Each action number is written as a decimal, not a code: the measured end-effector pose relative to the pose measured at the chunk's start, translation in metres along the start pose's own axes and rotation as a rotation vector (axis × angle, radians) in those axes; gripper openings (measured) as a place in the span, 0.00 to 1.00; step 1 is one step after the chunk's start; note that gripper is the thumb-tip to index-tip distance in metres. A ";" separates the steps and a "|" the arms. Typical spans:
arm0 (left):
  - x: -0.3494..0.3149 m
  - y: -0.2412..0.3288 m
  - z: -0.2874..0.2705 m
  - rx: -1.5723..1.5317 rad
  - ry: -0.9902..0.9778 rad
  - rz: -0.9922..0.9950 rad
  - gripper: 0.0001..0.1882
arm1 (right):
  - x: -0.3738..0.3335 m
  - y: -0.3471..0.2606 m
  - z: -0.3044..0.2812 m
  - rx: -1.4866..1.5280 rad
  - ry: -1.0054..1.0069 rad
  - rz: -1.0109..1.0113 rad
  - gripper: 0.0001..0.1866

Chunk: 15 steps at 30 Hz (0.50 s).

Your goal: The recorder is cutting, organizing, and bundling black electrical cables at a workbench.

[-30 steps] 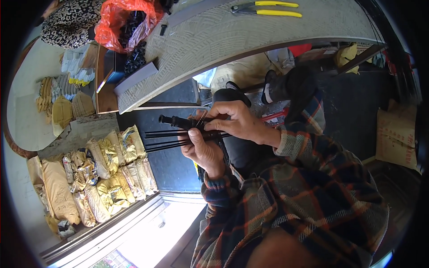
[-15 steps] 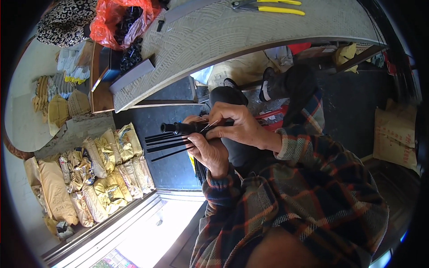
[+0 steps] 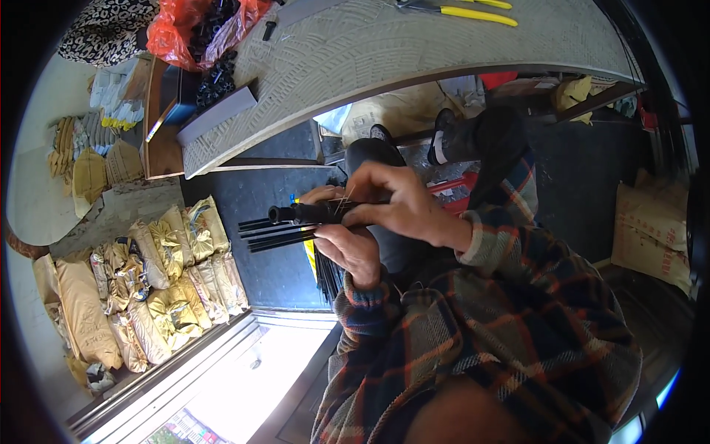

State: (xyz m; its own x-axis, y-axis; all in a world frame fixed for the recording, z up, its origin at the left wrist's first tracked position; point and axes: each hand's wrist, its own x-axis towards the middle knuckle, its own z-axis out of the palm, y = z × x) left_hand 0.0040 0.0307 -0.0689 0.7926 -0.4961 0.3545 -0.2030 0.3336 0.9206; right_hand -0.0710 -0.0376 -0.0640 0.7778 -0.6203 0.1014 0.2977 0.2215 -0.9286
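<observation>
Both hands meet in front of the person's chest, closed on a bundle of thin black rods (image 3: 277, 233). Left hand (image 3: 353, 251) sits underneath with its fingers curled shut around the bundle, palm turned up toward the camera. Right hand (image 3: 403, 203) lies just above it, fingers bent down over the top of the same rods, with the fingertips pinching a fine pale wire (image 3: 342, 201) that crosses the bundle; how tightly is hard to tell. The rods' free ends fan out to the left of the hands, one ending in a small black cap (image 3: 274, 214). Beyond the hands, well apart, a grey surface (image 3: 414, 52) carries yellow-handled pliers (image 3: 458, 9) and an orange plastic bag (image 3: 194, 33). Tan sacks (image 3: 159, 274) lie on the floor far to the left of the hands.
</observation>
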 end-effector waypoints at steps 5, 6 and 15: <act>0.003 0.007 -0.003 0.154 -0.136 0.120 0.30 | -0.013 0.016 0.013 -0.078 0.039 -0.319 0.10; 0.003 0.005 -0.002 0.098 -0.164 0.137 0.30 | -0.013 0.017 0.012 -0.080 0.043 -0.316 0.10; 0.002 0.006 0.006 0.027 -0.142 0.142 0.28 | 0.007 0.014 -0.005 0.336 -0.114 0.176 0.30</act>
State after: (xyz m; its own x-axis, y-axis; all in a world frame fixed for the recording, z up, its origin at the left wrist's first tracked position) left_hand 0.0009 0.0275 -0.0616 0.6665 -0.5541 0.4987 -0.3239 0.3873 0.8632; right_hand -0.0641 -0.0422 -0.0782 0.8840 -0.4674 0.0081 0.3045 0.5625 -0.7687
